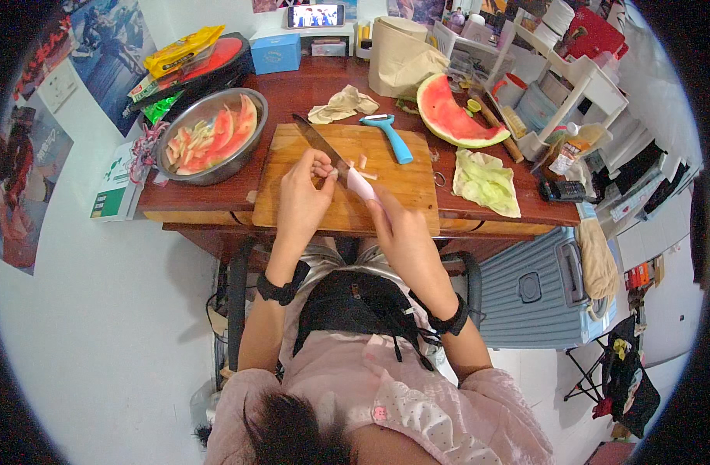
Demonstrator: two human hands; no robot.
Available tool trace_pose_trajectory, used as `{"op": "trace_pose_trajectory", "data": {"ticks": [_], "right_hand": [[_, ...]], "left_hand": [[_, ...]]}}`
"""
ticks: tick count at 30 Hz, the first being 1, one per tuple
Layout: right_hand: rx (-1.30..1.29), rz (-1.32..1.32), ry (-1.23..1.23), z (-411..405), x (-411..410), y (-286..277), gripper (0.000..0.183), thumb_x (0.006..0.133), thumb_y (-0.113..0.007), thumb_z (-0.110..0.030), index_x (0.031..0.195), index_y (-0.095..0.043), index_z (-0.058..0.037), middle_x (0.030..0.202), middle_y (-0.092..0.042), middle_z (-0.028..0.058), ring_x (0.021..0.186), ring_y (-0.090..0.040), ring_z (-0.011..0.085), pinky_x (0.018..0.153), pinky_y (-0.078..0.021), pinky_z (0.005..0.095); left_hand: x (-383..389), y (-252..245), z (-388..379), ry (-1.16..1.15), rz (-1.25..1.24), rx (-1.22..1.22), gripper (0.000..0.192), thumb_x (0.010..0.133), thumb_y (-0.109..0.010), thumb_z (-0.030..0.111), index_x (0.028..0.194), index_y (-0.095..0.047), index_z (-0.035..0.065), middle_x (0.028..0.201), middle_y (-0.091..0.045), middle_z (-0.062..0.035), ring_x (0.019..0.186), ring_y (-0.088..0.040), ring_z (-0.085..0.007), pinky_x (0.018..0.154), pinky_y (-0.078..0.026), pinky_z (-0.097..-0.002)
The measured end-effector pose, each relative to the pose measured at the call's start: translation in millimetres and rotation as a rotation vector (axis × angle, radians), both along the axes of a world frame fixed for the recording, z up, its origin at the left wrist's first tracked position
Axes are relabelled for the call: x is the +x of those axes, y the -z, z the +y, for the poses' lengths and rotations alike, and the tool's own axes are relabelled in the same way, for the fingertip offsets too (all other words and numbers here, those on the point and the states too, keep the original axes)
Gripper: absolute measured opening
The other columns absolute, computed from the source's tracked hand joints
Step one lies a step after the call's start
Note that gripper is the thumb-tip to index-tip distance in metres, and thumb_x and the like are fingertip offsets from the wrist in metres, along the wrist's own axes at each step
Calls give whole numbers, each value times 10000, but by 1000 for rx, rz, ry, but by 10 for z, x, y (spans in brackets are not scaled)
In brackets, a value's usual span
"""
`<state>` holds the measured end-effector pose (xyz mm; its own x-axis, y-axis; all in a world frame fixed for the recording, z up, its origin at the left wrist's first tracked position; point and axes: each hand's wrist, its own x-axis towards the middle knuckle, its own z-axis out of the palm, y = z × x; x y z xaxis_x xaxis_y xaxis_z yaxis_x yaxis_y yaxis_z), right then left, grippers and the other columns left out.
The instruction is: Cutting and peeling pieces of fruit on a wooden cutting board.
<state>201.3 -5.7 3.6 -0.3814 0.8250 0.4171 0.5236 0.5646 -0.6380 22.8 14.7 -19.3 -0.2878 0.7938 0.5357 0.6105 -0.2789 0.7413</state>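
Observation:
My right hand (398, 232) is closed around the pale pink handle of a kitchen knife (323, 142), whose long blade points up and left across a wooden cutting board (407, 200). Just left of the blade, my left hand (308, 186) pinches a small pale piece (333, 172) between thumb and fingers. A few small pinkish-white rind pieces (366, 174) lie right of the blade. The blue-handled peeler (398, 142) rests on the board's upper right part. At the left, a metal bowl (262, 125) holds cut rind strips and slices with red flesh.
Behind the board lies crumpled brownish paper (343, 104). A large watermelon piece (448, 119) is at the right rear, with a pale green leaf (487, 183) nearer the front edge. A brown paper bag (395, 58), blue box (276, 53) and propped phone (315, 16) stand behind.

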Motion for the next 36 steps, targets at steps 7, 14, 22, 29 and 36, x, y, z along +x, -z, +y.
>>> {"op": "trace_pose_trajectory", "data": {"ticks": [7,14,22,29,36], "right_hand": [[3,81,29,-64,-1,-84,295,986,-517,-147,1238,-556,0,787,-623,320,740,-632,482,626,-487,544],[-46,83,40,-57,-15,-80,286,980,-549,-160,1199,-599,17,867,-618,318,808,-646,451,637,-501,443],[-67,64,32,-66,-26,-64,287,983,-542,-160,1205,-592,16,863,-619,323,823,-629,474,656,-499,472],[11,58,20,-39,-22,-35,256,987,-511,-127,1192,-556,20,743,-616,317,707,-632,476,590,-485,547],[-80,43,47,-70,-33,-101,301,986,-533,-153,1224,-577,27,865,-612,334,829,-628,475,654,-493,477]], "left_hand": [[-15,48,34,27,2,3,218,791,-682,-45,952,-546,12,824,-645,-124,776,-656,-244,728,-530,-346],[-17,57,32,36,-10,3,216,796,-683,-45,950,-541,9,823,-646,-126,778,-659,-249,725,-532,-344],[-13,39,17,13,-10,-29,227,799,-694,-28,960,-539,13,831,-654,-135,788,-675,-254,730,-539,-347],[-14,54,34,15,-13,-28,208,804,-700,-11,939,-543,9,822,-655,-134,779,-675,-258,722,-538,-348],[-12,31,22,-1,8,-28,202,805,-703,-4,934,-547,9,813,-656,-132,769,-675,-258,717,-536,-352]]}}
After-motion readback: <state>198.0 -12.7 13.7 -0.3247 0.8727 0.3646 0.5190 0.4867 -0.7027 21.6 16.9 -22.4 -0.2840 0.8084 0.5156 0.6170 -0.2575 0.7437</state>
